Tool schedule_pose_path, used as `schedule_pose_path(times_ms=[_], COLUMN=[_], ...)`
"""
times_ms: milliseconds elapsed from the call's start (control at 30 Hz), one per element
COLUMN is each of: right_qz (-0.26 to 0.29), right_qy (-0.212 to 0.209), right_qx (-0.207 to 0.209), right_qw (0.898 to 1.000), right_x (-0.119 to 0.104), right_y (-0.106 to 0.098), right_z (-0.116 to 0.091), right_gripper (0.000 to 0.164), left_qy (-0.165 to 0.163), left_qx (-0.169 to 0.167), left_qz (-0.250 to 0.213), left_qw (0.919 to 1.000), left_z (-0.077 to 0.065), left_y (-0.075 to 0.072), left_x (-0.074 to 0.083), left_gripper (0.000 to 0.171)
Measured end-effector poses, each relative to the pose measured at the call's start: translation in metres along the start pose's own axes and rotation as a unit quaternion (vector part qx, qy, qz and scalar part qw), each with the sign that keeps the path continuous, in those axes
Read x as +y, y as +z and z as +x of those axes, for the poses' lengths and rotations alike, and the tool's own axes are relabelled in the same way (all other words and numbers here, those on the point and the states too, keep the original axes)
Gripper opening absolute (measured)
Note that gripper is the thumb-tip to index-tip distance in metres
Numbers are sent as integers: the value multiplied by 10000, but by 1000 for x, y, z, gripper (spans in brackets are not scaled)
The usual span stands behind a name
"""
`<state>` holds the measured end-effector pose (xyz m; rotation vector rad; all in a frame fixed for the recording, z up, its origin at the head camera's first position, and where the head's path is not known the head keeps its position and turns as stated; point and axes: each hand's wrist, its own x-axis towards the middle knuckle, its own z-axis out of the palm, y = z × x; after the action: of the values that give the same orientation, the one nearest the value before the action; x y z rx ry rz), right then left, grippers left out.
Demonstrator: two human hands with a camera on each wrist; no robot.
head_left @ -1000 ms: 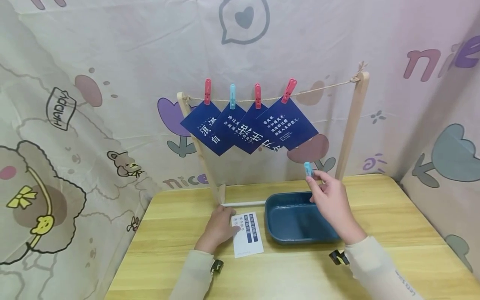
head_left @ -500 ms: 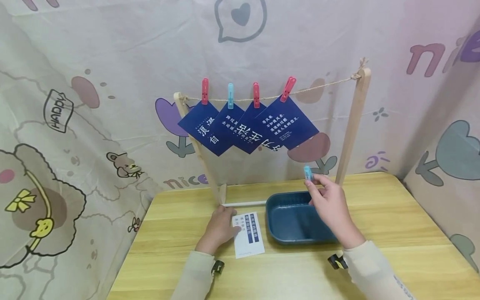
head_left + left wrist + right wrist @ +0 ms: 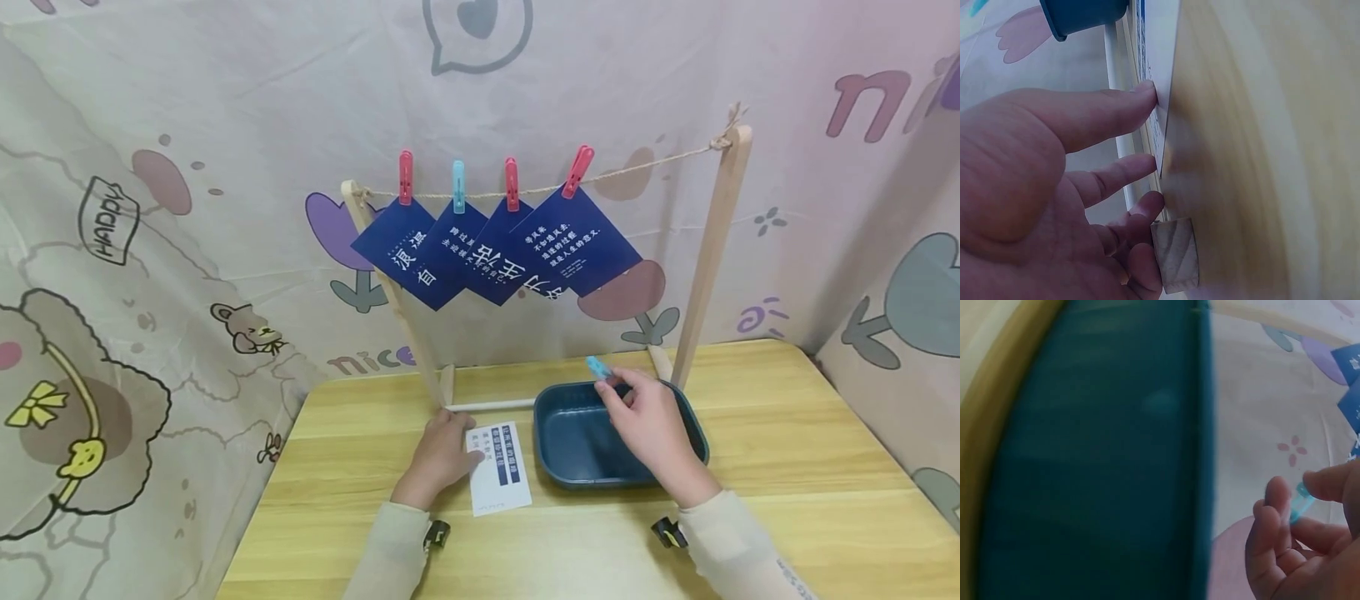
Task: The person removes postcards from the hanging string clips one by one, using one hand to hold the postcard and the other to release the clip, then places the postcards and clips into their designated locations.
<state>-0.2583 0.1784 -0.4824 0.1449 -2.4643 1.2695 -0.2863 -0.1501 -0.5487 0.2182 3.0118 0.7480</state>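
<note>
Clock directions: 12 straight away from me, head view.

My right hand (image 3: 645, 425): thumb and index finger drawn together on a blue peg (image 3: 597, 368); remaining fingers curled. Peg sits at the fingertips, at 11 from the hand, raised near the far rim of the tray (image 3: 600, 482); exact height cannot be read.

My left hand (image 3: 438, 454): relaxed, thumb apart from the fingers, gripping nothing. Thumb and index tip touch the edge of a white card (image 3: 502, 479) at its 9 to 10 side. Card lies flat on the worktop (image 3: 585, 550), just beside the tray, toward its 9.

Handling, estimated: peg light, hard, probably smooth plastic; best squeezed at the handle ends so the mouth stays free. Card light, thin, fairly stiff but bendable, easily creased; lying flat, it should be hard to get under. Slide or tip up one edge, then pinch near a corner, clear of the print.

Outward, toward 12: wooden frame (image 3: 708, 258) with a line (image 3: 637, 169) strung across it. Dark blue cards (image 3: 585, 242) overlap there beneath four pegs, three red, one blue.
</note>
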Motion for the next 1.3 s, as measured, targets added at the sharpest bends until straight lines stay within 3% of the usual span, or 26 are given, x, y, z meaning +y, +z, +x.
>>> schedule_pose_path(times_ms=[200, 533, 867, 1100, 1300], right_qz=[-659, -1492, -1754, -2038, -1863], right_qy=[34, -104, -37, -102, 29], right_qx=[-466, -1137, -1718, -2248, -2453], right_qw=[9967, 9822, 9694, 9528, 9514], right_x=[3, 12, 16, 18, 21], right_y=[10, 24, 33, 41, 44], right_z=[-3, -5, -9, -12, -12], right_gripper=[23, 38, 36, 27, 26], left_qy=[-4, -63, -139, -108, -82], left_qx=[-17, -30, -58, -70, -60], left_qz=[-39, 17, 2, 27, -35], left_qw=[10000, 10000, 9999, 9999, 9999], left_z=[0, 1, 1, 1, 1], left_y=[-1, 0, 0, -1, -2], left_x=[0, 0, 1, 3, 4], left_gripper=[60, 58, 57, 59, 59])
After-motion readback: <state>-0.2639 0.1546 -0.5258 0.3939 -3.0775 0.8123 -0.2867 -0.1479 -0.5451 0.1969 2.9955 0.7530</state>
